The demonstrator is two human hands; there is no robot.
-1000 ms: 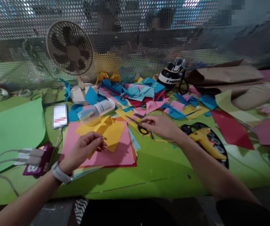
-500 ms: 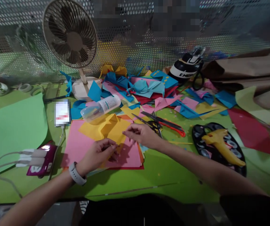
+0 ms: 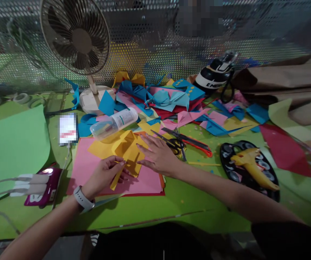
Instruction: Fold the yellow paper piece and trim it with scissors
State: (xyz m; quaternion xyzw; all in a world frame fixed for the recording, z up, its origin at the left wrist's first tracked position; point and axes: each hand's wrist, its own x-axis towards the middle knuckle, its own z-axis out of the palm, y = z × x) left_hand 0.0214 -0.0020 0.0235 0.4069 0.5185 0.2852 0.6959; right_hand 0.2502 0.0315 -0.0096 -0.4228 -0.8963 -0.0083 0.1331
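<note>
Yellow folded paper [image 3: 124,148] lies on a pink sheet [image 3: 90,164] at mid-tabletop [image 3: 171,202], its long axis running from near-left to far-right. Left hand [image 3: 103,175] has fingers closed in a pinch on the paper's near lower flap, lifting that edge; right hand [image 3: 158,157] lies flat with fingers spread, holding nothing, pressing the paper's right side just beside the left. Scissors [image 3: 182,142] lie just right of the right hand, untouched.
</note>
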